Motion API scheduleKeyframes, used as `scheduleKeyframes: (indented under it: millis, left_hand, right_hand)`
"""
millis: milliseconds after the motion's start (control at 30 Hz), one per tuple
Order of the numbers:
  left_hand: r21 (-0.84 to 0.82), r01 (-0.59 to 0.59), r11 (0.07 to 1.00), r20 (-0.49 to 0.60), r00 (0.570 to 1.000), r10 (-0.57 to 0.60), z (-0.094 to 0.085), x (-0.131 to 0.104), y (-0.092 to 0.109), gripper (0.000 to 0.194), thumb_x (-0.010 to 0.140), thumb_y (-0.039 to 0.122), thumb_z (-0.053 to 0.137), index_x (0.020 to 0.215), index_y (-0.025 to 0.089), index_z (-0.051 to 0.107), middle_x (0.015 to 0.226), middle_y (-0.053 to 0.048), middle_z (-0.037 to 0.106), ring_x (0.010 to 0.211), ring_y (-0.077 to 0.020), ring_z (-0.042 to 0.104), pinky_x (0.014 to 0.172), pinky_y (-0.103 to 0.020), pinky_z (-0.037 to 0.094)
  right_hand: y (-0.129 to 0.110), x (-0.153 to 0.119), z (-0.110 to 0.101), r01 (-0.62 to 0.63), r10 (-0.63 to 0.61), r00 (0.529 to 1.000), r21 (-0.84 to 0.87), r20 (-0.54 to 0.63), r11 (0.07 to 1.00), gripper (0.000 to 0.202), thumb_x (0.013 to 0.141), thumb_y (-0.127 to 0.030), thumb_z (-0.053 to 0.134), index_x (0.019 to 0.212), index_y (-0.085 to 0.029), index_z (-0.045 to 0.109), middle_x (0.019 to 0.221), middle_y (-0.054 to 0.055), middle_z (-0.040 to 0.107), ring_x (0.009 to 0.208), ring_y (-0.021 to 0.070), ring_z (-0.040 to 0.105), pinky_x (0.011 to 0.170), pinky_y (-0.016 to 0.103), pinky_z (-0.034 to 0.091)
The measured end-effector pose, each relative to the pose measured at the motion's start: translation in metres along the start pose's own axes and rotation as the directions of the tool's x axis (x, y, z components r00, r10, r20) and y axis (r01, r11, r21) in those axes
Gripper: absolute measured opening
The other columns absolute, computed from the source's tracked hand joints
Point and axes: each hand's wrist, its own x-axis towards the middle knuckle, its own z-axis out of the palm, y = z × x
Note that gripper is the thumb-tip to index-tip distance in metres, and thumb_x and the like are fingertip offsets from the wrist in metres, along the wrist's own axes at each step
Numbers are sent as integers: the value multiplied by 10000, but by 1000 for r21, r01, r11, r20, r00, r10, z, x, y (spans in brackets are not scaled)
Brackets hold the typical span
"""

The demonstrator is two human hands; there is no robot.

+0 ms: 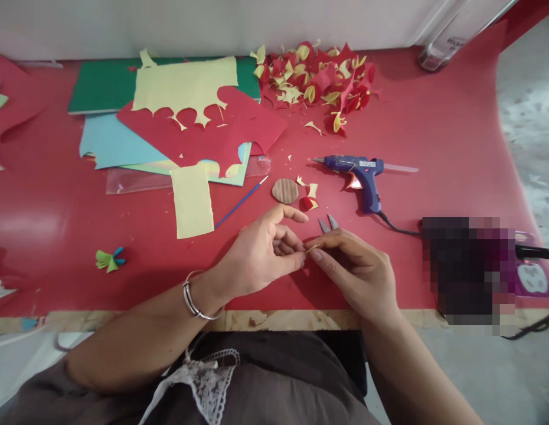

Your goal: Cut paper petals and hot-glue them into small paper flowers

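Note:
My left hand (270,251) and my right hand (354,265) meet above the front of the red table. Between their fingertips is a small yellowish piece (311,248), thin and seen nearly edge-on. The right thumb and index finger pinch it; the left fingertips are curled against its other end, the left index finger stretched out above. Scissor tips (328,223) poke out beyond the right hand, which hides the rest. Just past the hands lie a round striped brown piece (285,191) and some red and yellow scraps (308,203).
A blue glue gun (367,177) lies at the right, its cable running to a pixelated area. Behind are cut paper sheets (186,85) and a pile of red and yellow pieces (319,77). A thin blue brush (241,202) and a green-blue paper piece (110,260) lie left.

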Motion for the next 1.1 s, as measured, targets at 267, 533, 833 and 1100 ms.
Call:
scheduleKeyframes:
  millis: [267,533,833,1100]
  left_hand:
    - [52,16,999,-25,1000,-15,2,0,3,510,821,158,806,1251,229,542,841,27,758,773,-137,750,781,-271,572]
    - [59,-6,998,-30,1000,7,1,-1,3,485,829,139,777,1237,227,530,809,39,741,755,-134,740,750,-255,562]
    - [222,-63,973,-24,997,70,1,-4,6,433,862,222,760,1233,237,538,842,17,792,753,-163,757,758,-299,568]
    - [265,-40,964,1,999,42,-2,-6,13,345,902,268,768,1192,237,583,853,10,800,778,-167,749,695,-284,498]
  right_hand:
    - [0,0,2,-3,3,1000,-16,-6,1000,66,993,-265,747,930,-259,769,922,30,810,842,191,741,785,323,592]
    - [-3,3,0,-16,16,1000,-29,5,999,87,998,-267,734,927,-249,781,900,34,811,806,182,735,773,314,586]
    - [-10,4,-1,-53,55,998,-64,19,997,126,988,-281,728,873,-237,759,817,18,771,730,166,689,686,289,538]
    - [-16,8,0,-55,58,998,-80,38,995,120,971,-271,732,861,-234,759,815,16,770,724,160,691,669,275,533]
